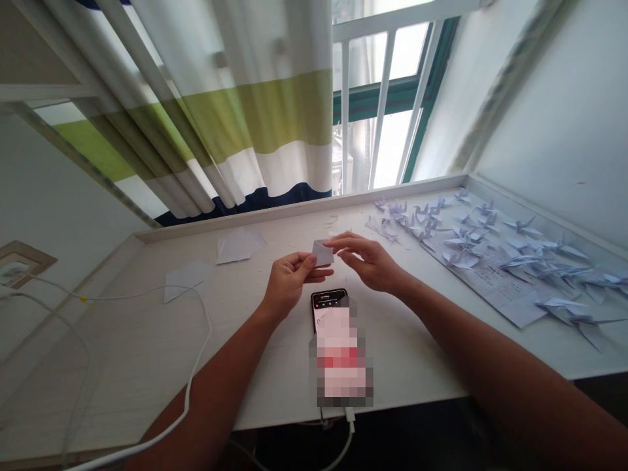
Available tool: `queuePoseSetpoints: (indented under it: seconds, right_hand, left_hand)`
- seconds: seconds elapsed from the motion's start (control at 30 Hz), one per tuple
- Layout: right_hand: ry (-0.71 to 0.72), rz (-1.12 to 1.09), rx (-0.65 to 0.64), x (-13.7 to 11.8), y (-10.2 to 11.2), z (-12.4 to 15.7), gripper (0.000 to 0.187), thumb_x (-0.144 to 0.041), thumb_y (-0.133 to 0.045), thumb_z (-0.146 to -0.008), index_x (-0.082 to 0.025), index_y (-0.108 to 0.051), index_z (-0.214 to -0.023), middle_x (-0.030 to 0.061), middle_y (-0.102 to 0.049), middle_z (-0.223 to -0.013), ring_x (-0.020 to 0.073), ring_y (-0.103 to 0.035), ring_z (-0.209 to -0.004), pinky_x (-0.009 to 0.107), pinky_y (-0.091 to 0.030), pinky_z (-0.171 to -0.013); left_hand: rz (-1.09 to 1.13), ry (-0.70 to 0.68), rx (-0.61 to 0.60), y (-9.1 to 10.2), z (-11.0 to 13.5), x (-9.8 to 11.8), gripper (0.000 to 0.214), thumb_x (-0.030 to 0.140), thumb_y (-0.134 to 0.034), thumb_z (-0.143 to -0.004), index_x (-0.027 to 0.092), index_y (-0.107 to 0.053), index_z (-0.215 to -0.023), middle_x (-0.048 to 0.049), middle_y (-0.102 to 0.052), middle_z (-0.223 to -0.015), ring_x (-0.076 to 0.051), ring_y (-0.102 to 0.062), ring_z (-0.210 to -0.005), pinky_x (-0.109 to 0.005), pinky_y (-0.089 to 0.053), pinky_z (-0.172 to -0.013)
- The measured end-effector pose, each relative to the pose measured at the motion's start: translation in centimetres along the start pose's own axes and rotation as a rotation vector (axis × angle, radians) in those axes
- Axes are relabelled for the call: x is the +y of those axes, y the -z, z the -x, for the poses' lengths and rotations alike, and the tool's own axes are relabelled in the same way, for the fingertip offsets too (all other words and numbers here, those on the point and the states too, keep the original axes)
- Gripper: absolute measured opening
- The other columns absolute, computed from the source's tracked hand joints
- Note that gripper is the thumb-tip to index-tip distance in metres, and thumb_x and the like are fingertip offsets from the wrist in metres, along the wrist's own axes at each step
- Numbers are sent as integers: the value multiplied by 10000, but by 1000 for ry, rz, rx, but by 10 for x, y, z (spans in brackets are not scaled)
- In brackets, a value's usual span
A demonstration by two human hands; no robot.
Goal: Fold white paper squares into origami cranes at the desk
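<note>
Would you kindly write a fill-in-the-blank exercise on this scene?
Left or right: the thumb on the small paper belongs to the ____ hand.
Left or right: the folded birds lie on the ____ side of the desk.
The curtain has a wide ____ band between white ones.
Missing words: left; right; green.

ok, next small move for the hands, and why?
I'd probably have the right hand press a crease into the folded paper: the left hand pinches it, the right is at its upper edge, and it lacks the wings of the paper cranes.

White paper (pixel 322 254); green, white, navy-banded curtain (pixel 255 114)
</note>
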State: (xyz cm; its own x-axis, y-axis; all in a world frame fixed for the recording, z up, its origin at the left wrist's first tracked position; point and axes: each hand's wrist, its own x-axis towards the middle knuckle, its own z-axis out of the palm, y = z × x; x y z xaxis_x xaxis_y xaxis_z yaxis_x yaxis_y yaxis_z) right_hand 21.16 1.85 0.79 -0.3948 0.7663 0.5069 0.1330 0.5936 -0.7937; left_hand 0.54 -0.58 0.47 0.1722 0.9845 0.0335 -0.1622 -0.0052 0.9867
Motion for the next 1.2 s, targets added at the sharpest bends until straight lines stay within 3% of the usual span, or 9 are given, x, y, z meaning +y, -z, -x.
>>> queuePoseSetpoints:
  seconds: [0.17,0.3,0.47,0.67,0.8,1.0,1.2]
  right_hand:
    - [154,196,-144,1,4,1,258,-267,-612,-1008,-343,-757,-1207,60,-691,-1176,218,-666,-1045,429,-580,-890]
    - [191,242,-100,2,1,2,234,-286,-621,-1011,-332,-750,-1201,57,-693,-1121,211,-671,-991,409,-581,-840]
    - [221,257,-98,0,3,1,177,-292,-640,-1004,-296,-757,-1136,57,-697,-1070,209,-670,-940,400,-574,-808]
    - [207,257,-121,-5,-1,1,123,-323,-676,-982,-254,-764,-931,41,-673,-932,195,-636,-855,376,-544,-771]
    - [202,228,-118,-6,-4,2,119,-329,-702,-966,-238,-752,-1025,51,-685,-979,201,-652,-907,381,-556,-815]
    - [208,212,-174,-11,2,2,292,-234,-698,-947,-241,-707,-1239,76,-721,-1098,223,-677,-1002,422,-577,-888]
    - [213,249,-164,-14,2,0,191,-218,-611,-1005,-230,-730,-1154,72,-731,-1041,213,-677,-970,413,-578,-863]
  left_hand:
    - [-24,-29,-2,1,1,1,451,551,-772,-844,118,-737,-965,-136,-809,-868,-310,-805,-840,-410,-653,-747]
    - [-41,-79,-6,2,2,1,418,517,-744,-880,116,-735,-994,-129,-806,-908,-289,-799,-888,-377,-652,-727]
    - [-55,-43,-63,2,2,0,394,513,-721,-899,128,-739,-983,-109,-798,-895,-260,-789,-875,-367,-656,-720]
    - [-13,-57,3,-1,0,-2,384,488,-849,-776,141,-762,-917,-47,-772,-810,-167,-728,-726,-329,-663,-678]
    - [-7,-85,53,-2,0,-3,407,506,-845,-773,123,-774,-887,-46,-763,-785,-146,-709,-675,-305,-658,-645]
    - [-5,-137,51,-2,1,-4,397,522,-782,-839,134,-759,-916,-56,-761,-822,-191,-760,-739,-310,-659,-645]
    - [3,-158,80,-4,3,-3,348,498,-770,-853,151,-748,-867,-37,-742,-821,-182,-754,-743,-307,-664,-637]
